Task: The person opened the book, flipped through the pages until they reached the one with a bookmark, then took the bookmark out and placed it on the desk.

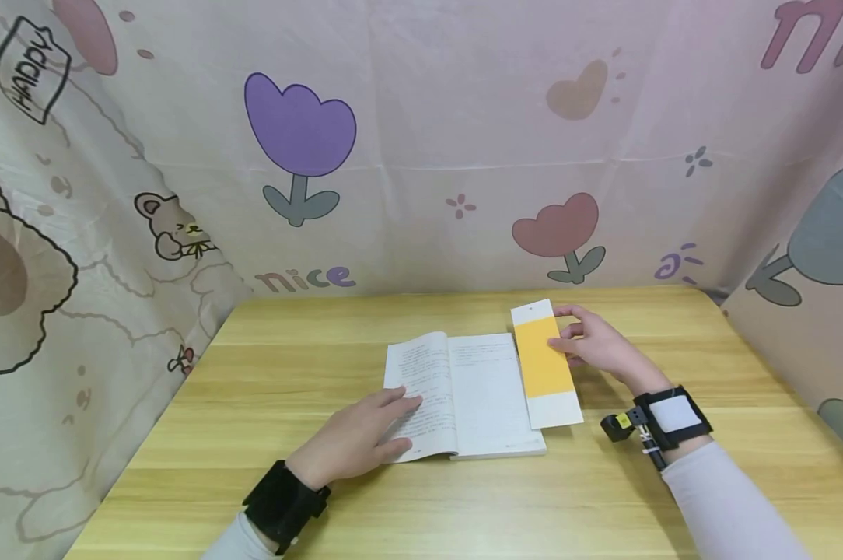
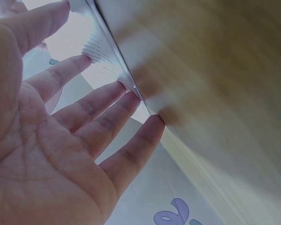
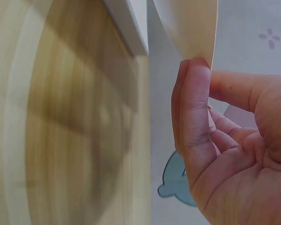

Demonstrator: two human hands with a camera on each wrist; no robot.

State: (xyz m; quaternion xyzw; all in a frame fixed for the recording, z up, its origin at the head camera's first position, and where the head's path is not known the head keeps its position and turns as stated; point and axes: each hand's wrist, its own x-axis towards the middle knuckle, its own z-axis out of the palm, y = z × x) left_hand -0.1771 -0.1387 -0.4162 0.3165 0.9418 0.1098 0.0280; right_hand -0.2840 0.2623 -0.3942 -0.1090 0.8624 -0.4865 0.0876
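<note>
An open book [image 1: 487,397] lies on the wooden table, printed text on its left page and a few lines at the top of the right one. My left hand [image 1: 355,435] rests on the left page's outer edge with fingers spread and nearly straight; the left wrist view shows the fingertips [image 2: 154,123] along the book's edge. My right hand [image 1: 599,346] pinches a yellow bookmark [image 1: 543,362] with white ends by its right long edge, between thumb and fingers. It is held tilted and overlaps the right page's outer edge in the head view.
The wooden table [image 1: 288,373] reaches back to a printed cloth [image 1: 421,155] with tulips, hearts and bears, which also hangs at both sides. Each wrist wears a black strap, and a small camera [image 1: 617,425] sticks out from the right one.
</note>
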